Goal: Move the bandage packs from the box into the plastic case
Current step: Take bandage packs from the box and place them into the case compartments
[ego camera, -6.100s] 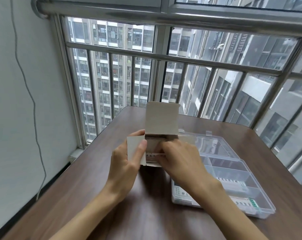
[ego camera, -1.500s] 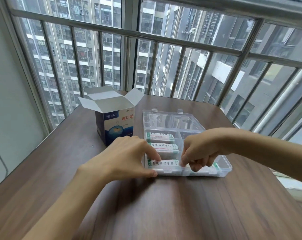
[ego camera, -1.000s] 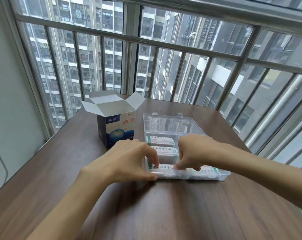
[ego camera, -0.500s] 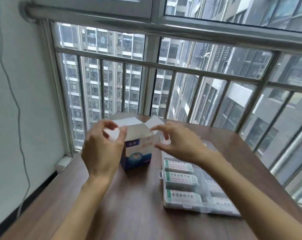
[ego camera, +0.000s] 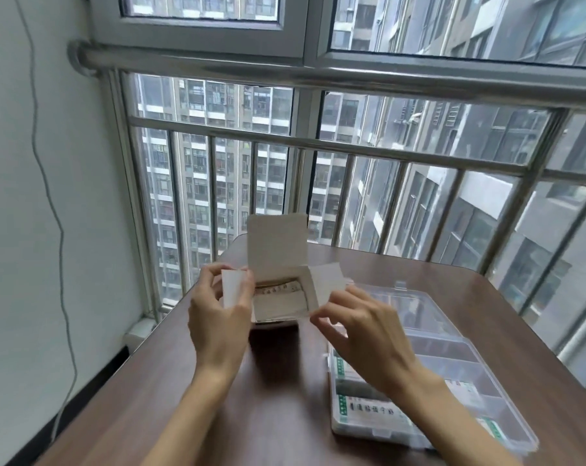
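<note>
A: Entry, head view. Where is the box [ego camera: 278, 274]?

B: Tilted toward the camera, mouth open, over the brown table [ego camera: 278, 398], just left of the plastic case [ego camera: 453, 334]. Top flap stands upright; two side flaps spread outward. Whether its base touches the table, I cannot tell.

A: Left hand [ego camera: 217, 317]?

B: Fingers curled round the box's left side. Thumb and forefinger pinch the left side flap [ego camera: 233, 287], holding it outward.

A: Right hand [ego camera: 365, 334]?

B: Thumb and fingertips pinch the lower edge of the right side flap [ego camera: 328, 284], pulling it away from the opening. The remaining fingers are loosely bent.

A: Contents of the box?

B: Bandage packs in the box [ego camera: 278, 290] are visible, lying flat inside; one shows a printed strip along its upper edge. Count not readable.

A: The case?

B: Clear, lid open and lying flat at the far end, divided into compartments. Bandage packs in the case [ego camera: 372, 408] sit in the near compartments, white with green ends. The right forearm crosses over part of them, so the total is not countable. Far compartments: contents unclear through the glare.

A: Surroundings?

B: Metal railing [ego camera: 318, 146] and window behind the table; white wall at left with a thin grey cable [ego camera: 59, 230] hanging down it.
</note>
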Available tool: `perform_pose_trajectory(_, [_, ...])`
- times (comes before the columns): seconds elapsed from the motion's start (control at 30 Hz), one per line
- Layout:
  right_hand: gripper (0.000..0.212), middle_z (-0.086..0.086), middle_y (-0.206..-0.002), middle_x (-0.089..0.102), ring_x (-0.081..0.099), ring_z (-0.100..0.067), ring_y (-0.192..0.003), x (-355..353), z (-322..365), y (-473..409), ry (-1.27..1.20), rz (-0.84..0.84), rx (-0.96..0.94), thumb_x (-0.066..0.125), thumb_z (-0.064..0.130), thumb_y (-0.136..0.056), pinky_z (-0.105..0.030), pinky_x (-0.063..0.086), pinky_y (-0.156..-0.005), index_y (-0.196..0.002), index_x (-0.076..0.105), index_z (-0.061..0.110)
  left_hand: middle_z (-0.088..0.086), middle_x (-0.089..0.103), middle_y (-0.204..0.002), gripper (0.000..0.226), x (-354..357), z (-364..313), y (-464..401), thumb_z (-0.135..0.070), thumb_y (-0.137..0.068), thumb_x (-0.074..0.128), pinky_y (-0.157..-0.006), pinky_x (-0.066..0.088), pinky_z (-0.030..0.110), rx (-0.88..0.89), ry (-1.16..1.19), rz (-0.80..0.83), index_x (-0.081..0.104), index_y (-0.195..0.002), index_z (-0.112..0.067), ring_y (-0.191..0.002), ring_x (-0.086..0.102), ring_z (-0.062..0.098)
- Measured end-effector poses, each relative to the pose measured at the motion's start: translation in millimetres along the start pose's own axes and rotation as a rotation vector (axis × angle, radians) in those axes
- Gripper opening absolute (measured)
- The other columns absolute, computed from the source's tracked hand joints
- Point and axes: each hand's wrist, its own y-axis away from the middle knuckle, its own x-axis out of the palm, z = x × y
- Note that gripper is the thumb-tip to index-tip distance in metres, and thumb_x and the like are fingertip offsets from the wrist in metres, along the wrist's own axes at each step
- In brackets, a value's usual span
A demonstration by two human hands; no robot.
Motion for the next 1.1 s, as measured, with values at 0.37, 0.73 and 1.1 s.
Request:
perform_pose_trajectory(0.37, [0.035, 0.012, -0.114, 0.062, 0.045, -0.018, -0.11, 12, 23, -23, 0.064, 0.235, 0.113, 0.047, 0.017, -0.088, -0.033, 0.044, -0.069, -0.118, 0.06, 0.03, -0.025, 0.07, -0.094, 0.017, -15, 6, -7, -0.036, -0.078, 0.067, -0.068, 0.052, 0.024, 0.356, -0.251, 0.248, 0.052, -0.087, -0.035, -0.088, 0.068, 0.003])
perform_pose_trajectory(0.73, [0.014, 0.003, -0.09, 0.069, 0.052, -0.019, -0.095, 15, 26, -43, 0.026, 0.176, 0.09, 0.055, 0.024, -0.086, -0.03, 0.031, -0.076, -0.089, 0.069, 0.02, -0.016, 0.069, -0.078, 0.01, -13, 8, -14, -0.036, -0.076, 0.066, -0.065, 0.055, 0.043, 0.156, -0.065, 0.094, 0.057, -0.081, -0.033, -0.075, 0.066, 0.008])
perform_pose_trajectory(1.1, [0.018, 0.005, -0.083, 0.074, 0.065, 0.0, -0.071, -36, 27, -25, -0.961, 0.006, 0.646, 0.063, 0.017, -0.088, -0.017, 0.048, -0.062, -0.098, 0.067, 0.032, 0.001, 0.061, -0.115, 0.036, -3, 7, -11, -0.057, -0.09, 0.048, -0.087, 0.04, 0.037, -0.177, -0.049, -0.009, 0.055, -0.1, -0.022, -0.113, 0.054, 0.022])
